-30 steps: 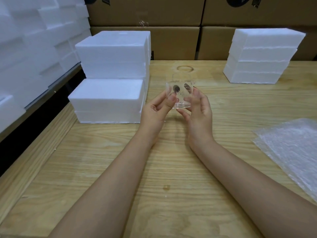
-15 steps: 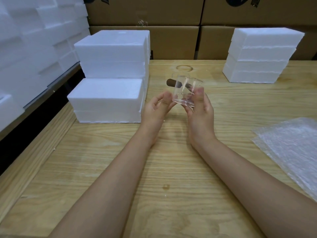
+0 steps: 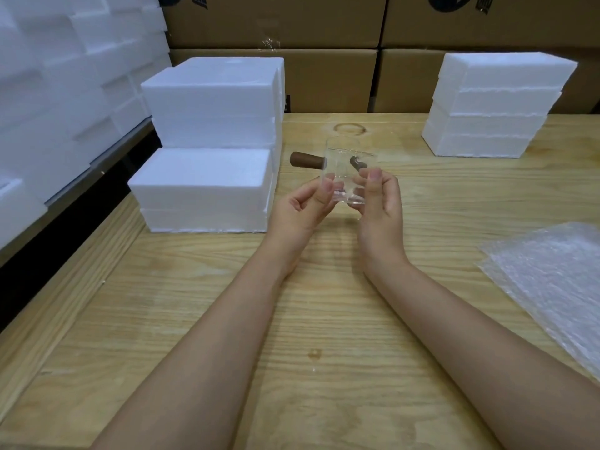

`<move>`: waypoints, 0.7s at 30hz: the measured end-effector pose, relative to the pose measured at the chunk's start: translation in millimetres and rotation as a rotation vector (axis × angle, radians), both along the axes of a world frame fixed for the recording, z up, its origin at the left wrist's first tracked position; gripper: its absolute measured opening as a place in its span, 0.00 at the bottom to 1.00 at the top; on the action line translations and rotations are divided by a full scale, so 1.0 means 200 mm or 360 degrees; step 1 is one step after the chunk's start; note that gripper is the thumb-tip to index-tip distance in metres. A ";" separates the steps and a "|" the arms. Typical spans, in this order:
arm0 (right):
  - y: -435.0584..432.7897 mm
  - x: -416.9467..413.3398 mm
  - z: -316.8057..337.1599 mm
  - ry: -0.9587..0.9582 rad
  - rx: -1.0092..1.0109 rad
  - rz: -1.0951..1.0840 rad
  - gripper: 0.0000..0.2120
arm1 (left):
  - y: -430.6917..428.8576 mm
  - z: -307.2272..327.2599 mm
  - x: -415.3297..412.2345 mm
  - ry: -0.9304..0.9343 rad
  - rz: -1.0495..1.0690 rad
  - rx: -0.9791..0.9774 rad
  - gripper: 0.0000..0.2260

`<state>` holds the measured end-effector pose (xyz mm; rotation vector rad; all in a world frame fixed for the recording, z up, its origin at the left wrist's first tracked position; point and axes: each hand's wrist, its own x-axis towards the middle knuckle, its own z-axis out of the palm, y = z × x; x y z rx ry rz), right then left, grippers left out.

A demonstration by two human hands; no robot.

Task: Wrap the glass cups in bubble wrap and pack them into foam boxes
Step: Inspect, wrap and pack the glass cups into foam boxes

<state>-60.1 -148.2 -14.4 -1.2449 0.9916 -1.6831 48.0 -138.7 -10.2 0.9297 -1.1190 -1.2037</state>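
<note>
surface [image 3: 324, 319] wood | both hands [image 3: 344, 203] hold cup [image 3: 349, 177] | wrap [image 3: 552, 274] unused | boxes [image 3: 207, 186] shut | nothing packed yet

Single head-worn view, looking forward and down, close over wooden table [image 3: 194, 319]

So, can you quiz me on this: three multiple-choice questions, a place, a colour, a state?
1. Where is the bubble wrap? A on the table, right side; B on the floor; C on a shelf.
2. What colour is the handle on the cup? A white; B brown; C green.
3. How is the cup held? A by both hands; B by one hand; C not held.
Answers: A, it lies flat at the right; B, the stub is dark brown; A, left hand and right hand each pinch it.
</note>
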 end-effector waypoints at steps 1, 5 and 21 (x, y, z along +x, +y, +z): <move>0.01 0.00 0.01 -0.0032 0.0012 0.0013 0.20 | 0.00 0.00 0.00 -0.0002 0.0016 -0.0020 0.14; 0.02 0.01 0.03 -0.0044 0.0037 0.0088 0.38 | 0.01 0.01 0.01 -0.0003 0.0080 -0.0079 0.33; -0.01 0.00 0.04 -0.0545 0.0279 0.0224 0.12 | -0.02 -0.02 0.02 0.0005 -0.0053 -0.0048 0.27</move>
